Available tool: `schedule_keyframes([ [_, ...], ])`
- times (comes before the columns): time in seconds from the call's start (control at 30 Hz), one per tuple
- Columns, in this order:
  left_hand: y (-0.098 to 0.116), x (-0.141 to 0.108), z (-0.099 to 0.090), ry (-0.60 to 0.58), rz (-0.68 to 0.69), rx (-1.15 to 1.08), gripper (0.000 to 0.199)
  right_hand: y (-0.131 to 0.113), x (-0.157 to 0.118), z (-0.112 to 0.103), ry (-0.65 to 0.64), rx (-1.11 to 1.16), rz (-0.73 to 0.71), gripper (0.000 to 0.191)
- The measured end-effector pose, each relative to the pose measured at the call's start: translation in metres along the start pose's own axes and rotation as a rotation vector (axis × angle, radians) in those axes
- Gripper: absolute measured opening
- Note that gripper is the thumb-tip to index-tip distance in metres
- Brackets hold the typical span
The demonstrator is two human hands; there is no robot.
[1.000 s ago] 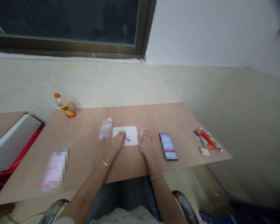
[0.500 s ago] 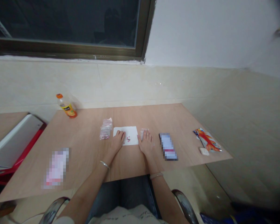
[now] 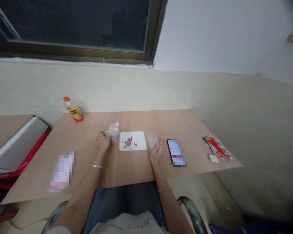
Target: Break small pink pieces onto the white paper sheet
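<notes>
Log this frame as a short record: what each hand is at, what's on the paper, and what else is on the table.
Left hand: touching a clear plastic bag of pink pieces
Right hand: fingers against a second clear plastic bag
Paper: white sheet with small pink pieces
Also on wooden table: smartphone, juice bottle, printed foil packet
</notes>
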State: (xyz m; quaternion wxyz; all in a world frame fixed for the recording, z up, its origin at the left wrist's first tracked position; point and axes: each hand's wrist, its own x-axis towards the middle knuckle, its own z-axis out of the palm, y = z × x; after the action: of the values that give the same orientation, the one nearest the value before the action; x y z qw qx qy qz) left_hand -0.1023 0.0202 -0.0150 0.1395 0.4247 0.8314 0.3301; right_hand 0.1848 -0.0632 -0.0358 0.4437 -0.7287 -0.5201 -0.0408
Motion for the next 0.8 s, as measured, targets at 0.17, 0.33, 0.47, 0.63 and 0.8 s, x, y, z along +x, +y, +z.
schedule_keyframes([
  [0.17, -0.002, -0.010, -0.015, 0.015, 0.003, -0.189, 0.034, -0.030, -0.013, -0.008, 0.067, 0.220, 0.083, 0.044],
  [0.33, 0.002, -0.043, -0.039, -0.088, 0.101, -0.389, 0.028, -0.078, -0.032, -0.010, -0.263, 0.709, 0.298, 0.038],
  [0.47, 0.003, -0.087, -0.059, -0.208, 0.213, -0.460, 0.024, -0.113, -0.045, -0.008, -0.706, 1.044, 0.583, 0.041],
  [0.63, -0.005, -0.133, -0.073, -0.328, 0.430, -0.507, 0.021, -0.130, -0.050, -0.018, -1.036, 1.215, 0.649, 0.040],
  [0.8, -0.022, -0.146, -0.074, -0.332, 0.395, -0.508, 0.021, -0.125, -0.050, -0.029, -1.178, 1.183, 0.686, 0.036],
])
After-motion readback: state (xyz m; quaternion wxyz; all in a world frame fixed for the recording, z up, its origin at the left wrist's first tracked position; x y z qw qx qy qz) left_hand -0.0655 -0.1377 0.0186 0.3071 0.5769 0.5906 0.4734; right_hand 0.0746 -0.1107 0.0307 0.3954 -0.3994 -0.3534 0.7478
